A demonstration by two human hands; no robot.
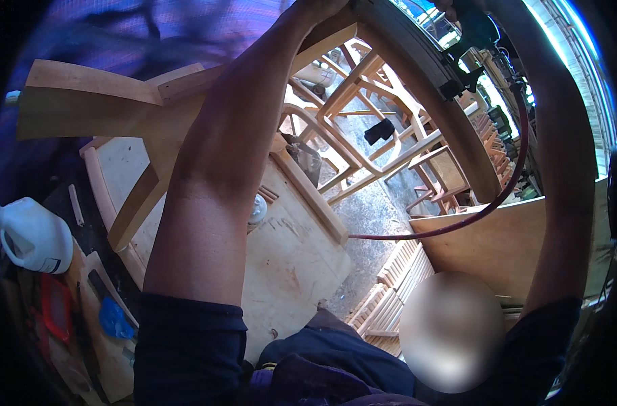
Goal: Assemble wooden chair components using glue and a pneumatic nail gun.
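Observation:
A pale wooden chair frame (423, 88) with curved members rises in front of me. My left hand (325, 7) is closed on its upper corner, with most of the fingers cut off by the top edge. At the top right, a black air nailer or stapler (472, 37) has its long magazine lying along the curved member. My right hand (488, 5) is around this tool, partly hidden in shadow and by the picture's edge. A dark red air hose (518, 172) hangs from the tool and loops down to the left. Branching frame pieces (85, 101) stick out left behind my left forearm.
Below stands a pale worktable (288, 277) with a wooden rail (312, 196) along its edge. A white jug (34, 233) and a blue item (114, 318) lie at the left. Chair frames (362, 88) stand beyond; stacked slats (396, 291) and a plywood panel (491, 237) are at the right.

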